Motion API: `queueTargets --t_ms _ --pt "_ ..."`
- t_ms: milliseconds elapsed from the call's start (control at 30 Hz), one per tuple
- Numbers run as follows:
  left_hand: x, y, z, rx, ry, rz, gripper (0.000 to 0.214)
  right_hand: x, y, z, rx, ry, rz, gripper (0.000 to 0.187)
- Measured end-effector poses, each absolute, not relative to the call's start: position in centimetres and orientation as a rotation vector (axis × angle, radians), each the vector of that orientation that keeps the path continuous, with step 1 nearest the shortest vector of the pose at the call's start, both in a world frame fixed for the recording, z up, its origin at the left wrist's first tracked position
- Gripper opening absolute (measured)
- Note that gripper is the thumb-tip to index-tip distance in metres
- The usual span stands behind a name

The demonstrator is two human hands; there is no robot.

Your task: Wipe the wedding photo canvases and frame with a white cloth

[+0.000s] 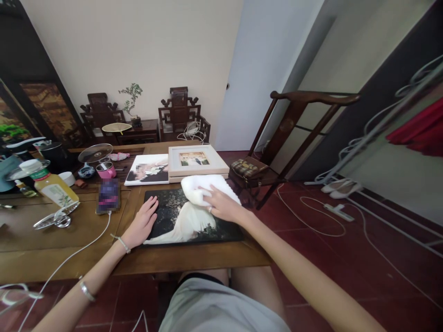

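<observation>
A dark photo panel (162,212) showing a white gown lies flat near the table's front edge. My left hand (143,222) rests on its left edge with the fingers stretched out flat. Toward the panel's upper right, my right hand (218,203) is closed on a folded white cloth (197,186) and presses it against the surface. The cloth covers the panel's upper right part. Just behind the panel are a light-framed picture (216,161) and a white-edged photo print (148,168), side by side.
Left on the wooden table (104,263) are a phone (108,196) with a white cable, a hair claw clip (57,217), a bottle of yellow liquid (55,186) and a pink mug (106,170). A wooden chair (287,120) holding a bag (249,167) stands right. Cables and a power strip (339,212) lie on the floor.
</observation>
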State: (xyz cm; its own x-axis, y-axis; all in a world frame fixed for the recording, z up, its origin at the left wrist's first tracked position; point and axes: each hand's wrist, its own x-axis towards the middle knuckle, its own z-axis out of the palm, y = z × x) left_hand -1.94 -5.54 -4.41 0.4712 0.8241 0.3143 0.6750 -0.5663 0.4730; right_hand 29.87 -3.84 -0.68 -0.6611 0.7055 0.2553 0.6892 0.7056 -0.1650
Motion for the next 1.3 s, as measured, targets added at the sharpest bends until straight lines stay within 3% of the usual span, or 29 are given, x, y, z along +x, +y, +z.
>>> queueTargets --t_ms 200,633,933,1067,1300 --pt "-1.9 -5.5 -4.4 2.421 1.292 0.750 0.045 30.1 -3.1 -1.0 -1.119 -2.577 0.081 0.028" --pt "-1.7 -5.5 -4.6 2.427 1.303 0.781 0.045 27.5 -16.8 -1.3 -1.067 -2.717 0.165 0.024" --pt "-1.8 -5.5 -4.8 2.424 1.294 0.775 0.045 25.6 -8.5 0.1 -1.173 -2.683 0.163 0.033" --pt "-1.8 -5.5 -4.6 2.411 1.299 0.756 0.045 24.6 -5.1 0.1 -1.273 -2.596 0.083 0.026" --pt "-1.9 -5.5 -4.7 2.407 1.286 0.770 0.045 23.9 -6.1 0.7 -1.243 -2.633 0.131 0.032"
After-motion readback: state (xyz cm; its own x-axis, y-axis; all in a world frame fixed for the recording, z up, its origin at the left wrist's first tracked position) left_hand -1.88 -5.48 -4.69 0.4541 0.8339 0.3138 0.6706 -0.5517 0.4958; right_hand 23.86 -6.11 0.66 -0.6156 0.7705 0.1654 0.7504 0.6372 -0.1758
